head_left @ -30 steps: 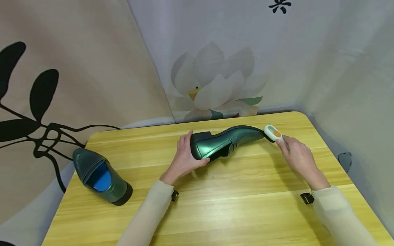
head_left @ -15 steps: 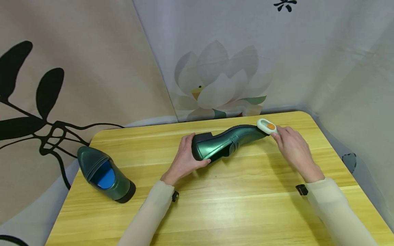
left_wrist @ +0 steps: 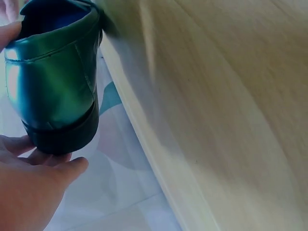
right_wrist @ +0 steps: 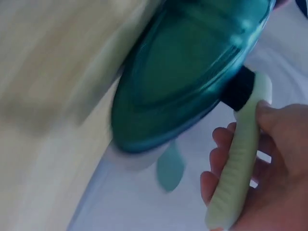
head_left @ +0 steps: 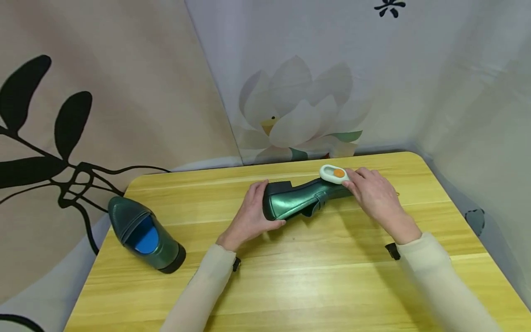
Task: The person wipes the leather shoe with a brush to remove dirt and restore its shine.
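Note:
A shiny dark green loafer (head_left: 294, 199) lies on its side over the table, heel to the left and toe to the right. My left hand (head_left: 254, 214) grips it round the heel end; in the left wrist view the thumb is at the collar and the fingers are under the black heel (left_wrist: 67, 137). My right hand (head_left: 375, 196) holds a white brush (head_left: 333, 174) with an orange spot by its handle. The right wrist view shows its black bristles (right_wrist: 239, 89) against the sole edge near the toe, with fingers curled round the pale ribbed handle (right_wrist: 233, 168).
A second green loafer (head_left: 149, 237) with a blue insole stands at the left side of the wooden table (head_left: 307, 281). Behind the table hangs a pale curtain (head_left: 298, 83) printed with a flower and dark leaves.
My right hand has moved the brush leftward along the sole, from the toe tip toward the middle of the loafer. The left hand keeps its grip on the heel.

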`<state>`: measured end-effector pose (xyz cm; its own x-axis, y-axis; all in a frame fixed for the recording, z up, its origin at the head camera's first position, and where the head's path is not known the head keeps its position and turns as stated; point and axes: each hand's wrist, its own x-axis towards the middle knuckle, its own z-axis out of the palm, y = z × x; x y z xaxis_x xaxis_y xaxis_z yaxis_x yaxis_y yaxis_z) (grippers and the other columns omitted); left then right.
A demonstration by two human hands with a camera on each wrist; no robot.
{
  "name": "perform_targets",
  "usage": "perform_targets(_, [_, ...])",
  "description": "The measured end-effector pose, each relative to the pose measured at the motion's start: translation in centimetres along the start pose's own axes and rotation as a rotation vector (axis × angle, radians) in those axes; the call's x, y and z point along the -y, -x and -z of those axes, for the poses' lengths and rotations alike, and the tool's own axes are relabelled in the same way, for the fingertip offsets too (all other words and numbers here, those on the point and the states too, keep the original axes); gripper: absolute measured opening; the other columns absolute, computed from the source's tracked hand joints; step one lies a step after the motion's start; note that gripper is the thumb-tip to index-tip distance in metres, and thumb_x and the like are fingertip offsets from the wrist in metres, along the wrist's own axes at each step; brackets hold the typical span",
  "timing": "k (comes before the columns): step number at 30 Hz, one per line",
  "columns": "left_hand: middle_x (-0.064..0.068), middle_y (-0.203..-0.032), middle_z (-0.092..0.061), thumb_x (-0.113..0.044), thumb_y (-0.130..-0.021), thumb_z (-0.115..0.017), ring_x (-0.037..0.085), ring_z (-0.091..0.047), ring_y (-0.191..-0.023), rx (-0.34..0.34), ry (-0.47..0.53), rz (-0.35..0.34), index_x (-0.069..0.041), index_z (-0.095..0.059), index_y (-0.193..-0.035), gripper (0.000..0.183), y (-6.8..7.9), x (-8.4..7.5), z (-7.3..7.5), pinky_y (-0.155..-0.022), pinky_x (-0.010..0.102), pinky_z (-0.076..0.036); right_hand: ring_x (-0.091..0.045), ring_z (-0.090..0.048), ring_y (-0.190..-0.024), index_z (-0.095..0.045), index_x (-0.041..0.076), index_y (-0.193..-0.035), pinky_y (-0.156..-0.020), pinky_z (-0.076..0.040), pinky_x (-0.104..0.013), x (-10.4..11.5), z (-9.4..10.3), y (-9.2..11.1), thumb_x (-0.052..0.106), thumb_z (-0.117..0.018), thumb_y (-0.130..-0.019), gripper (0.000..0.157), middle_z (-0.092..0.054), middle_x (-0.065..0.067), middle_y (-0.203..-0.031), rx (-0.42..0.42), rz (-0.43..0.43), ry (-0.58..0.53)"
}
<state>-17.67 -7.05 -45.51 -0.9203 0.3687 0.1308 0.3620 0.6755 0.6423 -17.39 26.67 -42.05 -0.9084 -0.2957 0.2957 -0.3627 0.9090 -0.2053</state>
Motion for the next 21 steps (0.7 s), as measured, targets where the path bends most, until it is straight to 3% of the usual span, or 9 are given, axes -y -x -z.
perform_targets(6, [0.018, -0.158, -0.032, -0.037, -0.072, -0.095, 0.036, -0.039, -0.141, -0.003, -0.029, -0.021, -0.003, -0.028, -0.161, 0.116, -0.2, -0.1, -0.2, -0.113, 0.052, -0.04, -0.047, -0.06, -0.1, -0.058, -0.006, -0.14, -0.086, -0.047, -0.06, -2.2, 0.2, 1.3, 0.018, -0.062, -0.105, 0.042, -0.064, -0.025, -0.112, -0.005, -0.024, -0.044])
perform_targets(13, [0.018, -0.159, -0.032, -0.039, -0.072, -0.095, 0.035, -0.038, -0.142, 0.003, -0.044, -0.015, -0.002, -0.028, -0.161, 0.117, -0.1, 0.3, -0.4, -0.114, 0.051, -0.04, -0.042, -0.06, -0.099, -0.061, -0.002, -0.14, -0.088, -0.047, -0.056, -0.6, -0.8, 0.1, 0.02, -0.064, -0.104, 0.042, -0.067, -0.021, -0.111, -0.037, 0.075, -0.089])
perform_targets(16, [0.018, -0.158, -0.034, -0.04, -0.072, -0.095, 0.034, -0.04, -0.142, 0.014, -0.07, -0.008, -0.002, -0.029, -0.161, 0.117, 0.0, 0.8, -0.4, -0.114, 0.051, -0.04, -0.041, -0.059, -0.098, -0.06, -0.003, -0.14, -0.087, -0.047, -0.056, -1.1, -0.8, 0.7, 0.018, -0.063, -0.104, 0.042, -0.066, -0.02, -0.109, -0.029, 0.041, -0.106])
perform_targets(21, [0.018, -0.157, -0.036, -0.045, -0.073, -0.093, 0.035, -0.042, -0.141, 0.034, -0.097, 0.0, -0.003, -0.029, -0.161, 0.117, -0.1, 1.3, 0.0, -0.114, 0.051, -0.04, -0.04, -0.056, -0.091, -0.056, -0.006, -0.142, -0.082, -0.044, -0.055, -4.4, -0.7, 3.1, 0.016, -0.059, -0.107, 0.042, -0.063, -0.022, -0.106, -0.028, -0.046, -0.141])
